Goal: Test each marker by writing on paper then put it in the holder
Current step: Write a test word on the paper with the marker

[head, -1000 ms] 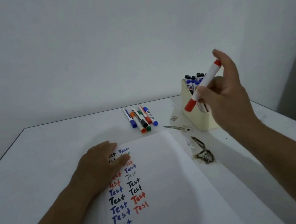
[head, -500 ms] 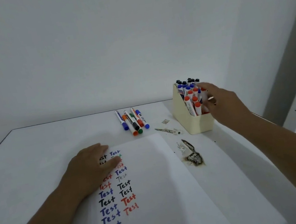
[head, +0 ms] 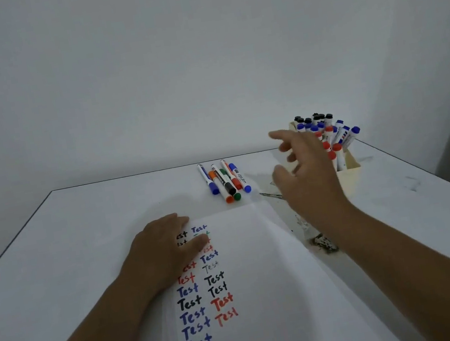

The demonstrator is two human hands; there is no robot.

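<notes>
A white paper sheet lies before me with "Test" written down it in black, blue and red. My left hand rests flat on its upper left corner. Several loose markers with blue, orange, black and green caps lie side by side beyond the sheet. At the back right stands a cream holder full of capped markers. My right hand hovers in the air between the loose markers and the holder, fingers spread, holding nothing.
The white table has dark edges at the left and far right. A dark scuffed stain marks the surface right of the paper. A plain wall rises behind the table.
My right hand put the red marker into the holder, let go of it, and has moved left, away from the holder, empty. The left hand stayed on the paper.
</notes>
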